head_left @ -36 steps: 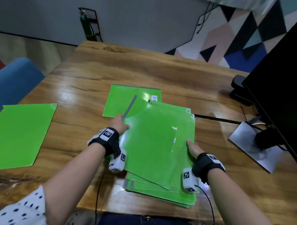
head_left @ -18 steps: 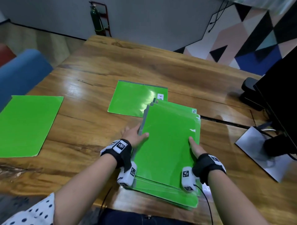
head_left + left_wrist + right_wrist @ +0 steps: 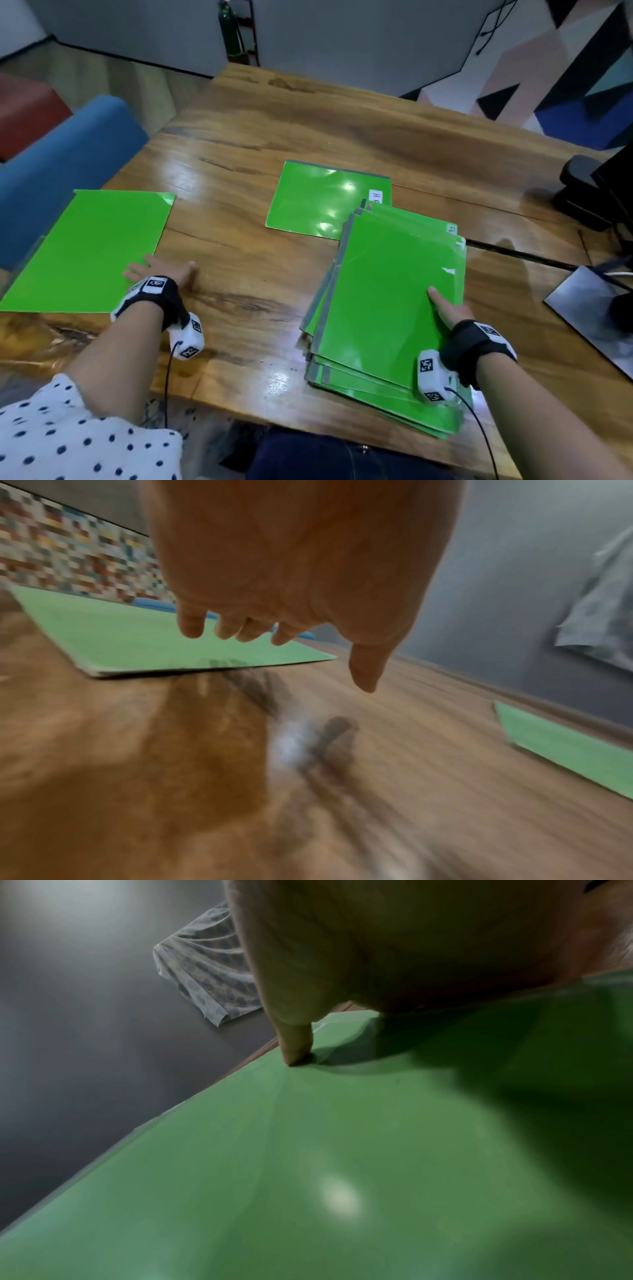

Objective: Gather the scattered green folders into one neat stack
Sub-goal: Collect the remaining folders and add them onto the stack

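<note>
A rough stack of several green folders (image 3: 387, 301) lies at the near right of the wooden table (image 3: 239, 137). My right hand (image 3: 445, 308) holds its right edge. The thumb (image 3: 296, 1047) presses on the top folder (image 3: 308, 1150), and the fingers are hidden past the edge. One folder (image 3: 325, 202) lies flat just behind the stack, partly under it. Another single folder (image 3: 85, 250) lies at the far left. My left hand (image 3: 161, 269) hovers with spread fingers over that folder's near right corner (image 3: 154, 642), holding nothing. The left wrist view is blurred.
A black monitor (image 3: 609, 178) and its silver base plate (image 3: 589, 308) stand at the right edge. A blue chair (image 3: 61, 164) sits past the table's left edge, with a fire extinguisher (image 3: 229, 31) by the far wall.
My left hand has let go of the stack's left side and swung left across the table to the single folder. The stack has settled flatter under my right hand.
</note>
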Available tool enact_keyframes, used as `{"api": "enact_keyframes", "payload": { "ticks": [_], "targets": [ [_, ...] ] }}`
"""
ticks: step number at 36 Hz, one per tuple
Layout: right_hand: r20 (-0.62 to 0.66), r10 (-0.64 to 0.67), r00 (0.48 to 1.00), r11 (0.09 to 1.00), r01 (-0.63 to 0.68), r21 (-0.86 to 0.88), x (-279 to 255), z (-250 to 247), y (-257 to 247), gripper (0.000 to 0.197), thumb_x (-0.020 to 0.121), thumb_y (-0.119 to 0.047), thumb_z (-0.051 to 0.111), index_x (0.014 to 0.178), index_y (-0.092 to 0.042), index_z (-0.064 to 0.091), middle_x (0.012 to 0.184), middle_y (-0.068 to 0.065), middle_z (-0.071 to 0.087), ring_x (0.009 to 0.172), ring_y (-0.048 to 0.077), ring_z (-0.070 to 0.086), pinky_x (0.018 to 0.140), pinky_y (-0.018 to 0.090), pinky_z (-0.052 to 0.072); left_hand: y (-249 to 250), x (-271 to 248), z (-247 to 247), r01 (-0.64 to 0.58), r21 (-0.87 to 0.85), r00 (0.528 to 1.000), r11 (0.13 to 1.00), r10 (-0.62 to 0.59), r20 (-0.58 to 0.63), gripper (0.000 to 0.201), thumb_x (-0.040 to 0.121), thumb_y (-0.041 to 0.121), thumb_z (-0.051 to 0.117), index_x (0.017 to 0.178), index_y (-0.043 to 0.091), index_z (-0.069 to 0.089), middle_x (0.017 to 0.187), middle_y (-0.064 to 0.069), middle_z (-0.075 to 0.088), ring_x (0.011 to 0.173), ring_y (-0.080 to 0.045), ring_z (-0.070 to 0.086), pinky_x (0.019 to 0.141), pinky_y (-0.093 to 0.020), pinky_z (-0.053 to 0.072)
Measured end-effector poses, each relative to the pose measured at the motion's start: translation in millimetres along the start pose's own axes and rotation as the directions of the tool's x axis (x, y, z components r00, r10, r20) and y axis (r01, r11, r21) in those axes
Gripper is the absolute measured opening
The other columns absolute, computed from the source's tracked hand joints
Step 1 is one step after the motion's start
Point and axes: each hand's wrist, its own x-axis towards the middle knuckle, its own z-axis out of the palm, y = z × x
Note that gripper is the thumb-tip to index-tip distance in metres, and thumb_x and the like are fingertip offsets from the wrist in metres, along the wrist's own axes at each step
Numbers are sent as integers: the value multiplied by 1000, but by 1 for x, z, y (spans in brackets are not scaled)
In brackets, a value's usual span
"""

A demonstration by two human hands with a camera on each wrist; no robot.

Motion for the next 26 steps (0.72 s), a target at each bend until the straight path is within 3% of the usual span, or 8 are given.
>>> {"api": "enact_keyframes", "payload": {
  "ticks": [6, 13, 16, 18, 20, 22, 24, 26],
  "targets": [
    [10, 6, 1000, 999, -6, -52, -6, 4, -3, 95, 79, -69, 52, 140, 2, 35, 145, 21, 38, 127, 37, 45, 105, 45, 39, -26, 7, 15, -31, 39, 999, 999, 32, -20, 112, 75, 68, 59, 151, 3, 7, 158, -15, 3, 145, -32, 5, 115, -54, 12],
    [22, -5, 1000, 997, 7, -81, -11, 12, -14, 94, 80, -71, 48, 140, -1, 35, 144, 20, 40, 125, 36, 47, 104, 45, 40, -16, -34, 34, -166, 155, 981, 974, 180, -78, 95, 85, 68, 40, 147, -2, 21, 154, -18, 22, 139, -34, 29, 108, -49, 32],
    [40, -3, 999, 996, 6, -84, -10, 13, -15, 91, 83, -68, 47, 142, 0, 33, 146, 21, 37, 127, 36, 45, 106, 45, 38, -2, -67, 52, -260, 196, 952, 945, 285, -112, 74, 89, 58, 40, 132, -2, 46, 135, -20, 49, 119, -34, 52, 89, -41, 47],
    [42, -4, 999, 997, 7, -81, -10, 13, -15, 91, 83, -68, 47, 142, 0, 33, 146, 21, 37, 127, 36, 44, 107, 46, 37, 5, -88, 57, -331, 254, 924, 909, 367, -109, 59, 91, 53, 38, 113, 3, 60, 109, -16, 64, 96, -31, 63, 72, -34, 50],
    [45, -5, 999, 998, 9, -69, -11, 13, -15, 93, 82, -69, 47, 142, 0, 33, 146, 21, 38, 127, 37, 44, 107, 47, 37, 9, -100, 55, -398, 291, 887, 870, 446, -118, 48, 94, 46, 37, 93, 7, 64, 80, -8, 63, 73, -27, 62, 60, -28, 43],
    [48, -9, 999, 997, 12, -70, -12, 13, -14, 93, 82, -69, 47, 142, 0, 33, 146, 21, 37, 128, 37, 44, 107, 47, 37, 8, -99, 48, -430, 282, 861, 858, 483, -158, 37, 95, 41, 38, 88, 11, 59, 65, -3, 52, 65, -25, 54, 55, -26, 37],
    [53, -14, 998, 997, 18, -75, -13, 13, -14, 93, 82, -70, 45, 142, 0, 34, 145, 21, 38, 127, 36, 44, 107, 47, 37, 3, -82, 40, -455, 230, 837, 860, 502, -220, 31, 94, 38, 43, 98, 11, 58, 75, -5, 59, 71, -25, 56, 60, -30, 45],
    [57, -15, 998, 997, 19, -79, -14, 13, -14, 94, 81, -71, 44, 142, 0, 34, 144, 21, 39, 126, 36, 45, 106, 47, 37, -4, -55, 35, -452, 217, 846, 865, 493, -202, 43, 91, 41, 48, 120, 10, 54, 116, -14, 62, 104, -31, 59, 83, -40, 50]
  ]
}}
